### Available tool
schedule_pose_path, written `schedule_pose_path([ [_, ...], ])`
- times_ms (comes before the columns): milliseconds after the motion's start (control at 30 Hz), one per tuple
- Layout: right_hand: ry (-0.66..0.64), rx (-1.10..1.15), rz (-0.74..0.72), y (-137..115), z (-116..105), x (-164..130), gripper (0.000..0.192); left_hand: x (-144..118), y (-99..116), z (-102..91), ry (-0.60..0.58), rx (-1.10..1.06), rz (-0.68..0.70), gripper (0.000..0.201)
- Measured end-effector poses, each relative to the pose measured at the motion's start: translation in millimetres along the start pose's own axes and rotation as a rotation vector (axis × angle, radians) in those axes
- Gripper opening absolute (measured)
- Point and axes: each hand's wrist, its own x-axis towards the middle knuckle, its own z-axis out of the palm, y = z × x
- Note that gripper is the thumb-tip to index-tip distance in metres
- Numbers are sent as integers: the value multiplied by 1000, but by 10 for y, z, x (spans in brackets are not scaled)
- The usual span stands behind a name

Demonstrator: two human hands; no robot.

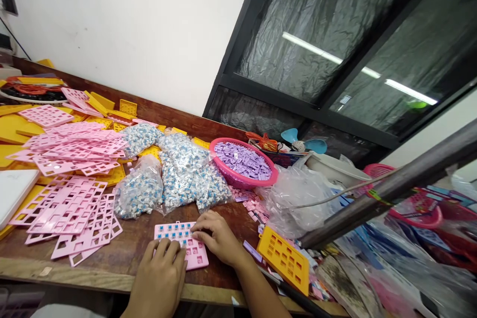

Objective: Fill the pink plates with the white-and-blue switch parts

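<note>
a round pink basket [244, 179] at the far right of the wooden table [122, 253] is filled with small purple pieces [244, 160]. clear bags [175, 174] just left of it are stuffed with white and blue parts. a small pink grid plate [182, 243] is laid flat near the table's front edge, its long axis running left to right and slightly toward the near right; blue parts are seated in its far rows. the left hand [162, 273] is spread flat over the plate's near left corner, gripping nothing. the right hand [216, 238] is curled at the plate's right edge, fingertips pressed on its top; whether a part is pinched cannot be told. loose pink frames [70, 208] are piled to the left, and a yellow plate [285, 258] is set to the right.
</note>
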Motion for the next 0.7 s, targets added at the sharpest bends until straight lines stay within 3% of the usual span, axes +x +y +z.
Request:
schedule_pose_path([
  [100,0,-14,4,0,0,2,11,60,-164,-115,-8,-139,10,21],
  [267,1,-25,2,31,15,3,8,148,-740,-238,136,-103,-285,33],
  [367,11,-35,34,71,45,0,8,135,-1014,-252,124,-34,-376,42],
  [533,12,-1,63,77,115,-1,12,121,-1053,-258,13,-90,-364,45],
  [700,-34,45,44,-100,130,106,16,127,-1060,-234,26,-213,-341,40],
])
